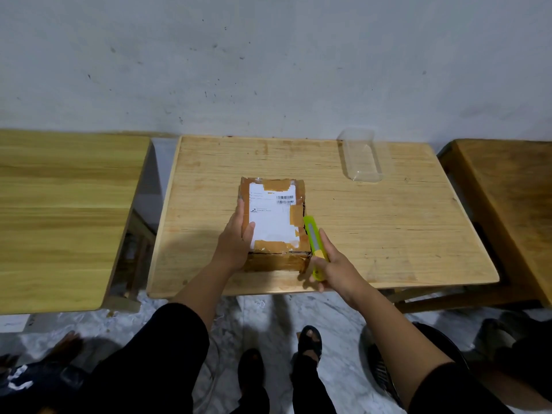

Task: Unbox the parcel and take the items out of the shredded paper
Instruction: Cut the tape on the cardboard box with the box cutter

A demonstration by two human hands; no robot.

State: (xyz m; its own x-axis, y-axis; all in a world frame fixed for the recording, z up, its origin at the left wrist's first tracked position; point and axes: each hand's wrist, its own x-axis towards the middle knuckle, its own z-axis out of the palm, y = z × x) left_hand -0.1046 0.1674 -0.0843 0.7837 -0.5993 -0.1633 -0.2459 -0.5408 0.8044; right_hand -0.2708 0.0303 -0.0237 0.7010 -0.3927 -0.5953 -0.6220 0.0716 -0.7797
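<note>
On middle wooden table (373, 222): taped cardboard parcel (273, 222), white shipping label on top, flaps still sealed. Left hand (236, 240) flat, fingers spread, pressing parcel's left side. Right hand (334, 267) clenched round yellow-green utility knife (315, 243), tip at parcel's right edge. Clear plastic tray (360, 155) well apart, far right corner.

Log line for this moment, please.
stage: cutting tape | left hand: steadying parcel | right hand: utility knife | parcel: closed
</note>
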